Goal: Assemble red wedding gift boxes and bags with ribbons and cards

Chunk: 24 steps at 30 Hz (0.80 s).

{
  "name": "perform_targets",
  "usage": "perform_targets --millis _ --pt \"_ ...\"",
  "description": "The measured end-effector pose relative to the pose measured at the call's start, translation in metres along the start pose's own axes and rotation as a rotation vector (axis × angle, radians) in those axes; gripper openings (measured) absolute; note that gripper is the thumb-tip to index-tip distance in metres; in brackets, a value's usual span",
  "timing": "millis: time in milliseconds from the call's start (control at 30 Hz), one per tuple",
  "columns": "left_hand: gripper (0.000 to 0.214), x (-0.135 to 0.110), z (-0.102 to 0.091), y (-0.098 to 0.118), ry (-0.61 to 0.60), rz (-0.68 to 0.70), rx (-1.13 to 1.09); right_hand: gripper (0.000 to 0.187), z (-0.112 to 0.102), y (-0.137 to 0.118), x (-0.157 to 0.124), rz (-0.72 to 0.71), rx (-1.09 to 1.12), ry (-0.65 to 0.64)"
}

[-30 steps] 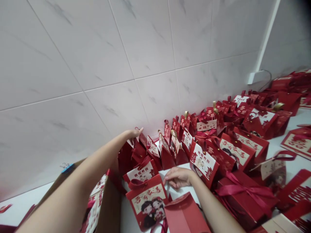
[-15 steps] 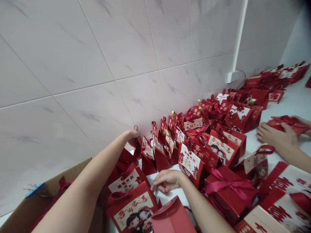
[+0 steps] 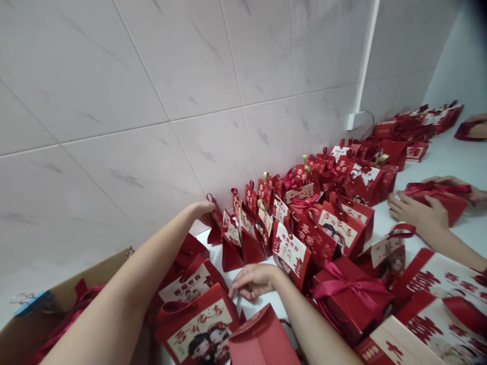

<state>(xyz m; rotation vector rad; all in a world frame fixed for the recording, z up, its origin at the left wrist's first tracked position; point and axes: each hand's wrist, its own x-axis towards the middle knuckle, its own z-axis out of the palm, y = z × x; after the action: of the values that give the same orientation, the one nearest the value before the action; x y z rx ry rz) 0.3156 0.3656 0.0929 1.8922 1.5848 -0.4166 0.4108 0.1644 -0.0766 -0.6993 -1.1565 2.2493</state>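
— White marble-look tiled wall [image 3: 152, 101] meets a white tabletop [image 3: 441, 162]. Rows of red gift bags with printed cards [image 3: 344, 230] stand upright along the joint. Head view only.
— Left?
— Left hand [image 3: 204, 213] is extended to the wall, fingers closed round the top of a small red paper gift bag with a ribbon loop [image 3: 216, 230]. The bag sits at the row's end, against the wall. My read: gripping it at the top keeps it upright.
— Right?
— Right hand [image 3: 253, 280] is nearer the body, loosely curled and empty, with its fingertips on bare tabletop. It probably just rests there. Just beyond it is a red bag with a white card front [image 3: 291, 253]. Just nearer is a plain red folded paper bag [image 3: 262, 337].
— Else?
— Co-worker's hand [image 3: 418, 213] is well right of it, on a flat red ribbon-tied box [image 3: 443, 195]. A brown cardboard box [image 3: 34, 324] sits outside the left forearm.
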Motion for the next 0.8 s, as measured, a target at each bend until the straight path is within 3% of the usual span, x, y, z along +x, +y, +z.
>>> perform_targets --millis 400,533,700,800 --pt "0.029 -0.007 -0.001 0.012 0.107 0.043 -0.033 0.027 -0.001 0.002 0.001 0.004 0.0 0.021" --pt "0.03 -0.026 -0.002 0.003 0.184 0.047 -0.036 0.028 0.001 0.001 0.001 0.012 -0.023 0.04" --pt "0.052 -0.06 0.009 0.005 0.39 0.133 0.044 0.026 0.002 0.003 0.001 -0.011 -0.035 0.06" --pt "0.065 -0.08 0.031 0.011 0.304 0.228 0.099 0.024 0.002 0.004 0.002 -0.012 -0.038 0.076"
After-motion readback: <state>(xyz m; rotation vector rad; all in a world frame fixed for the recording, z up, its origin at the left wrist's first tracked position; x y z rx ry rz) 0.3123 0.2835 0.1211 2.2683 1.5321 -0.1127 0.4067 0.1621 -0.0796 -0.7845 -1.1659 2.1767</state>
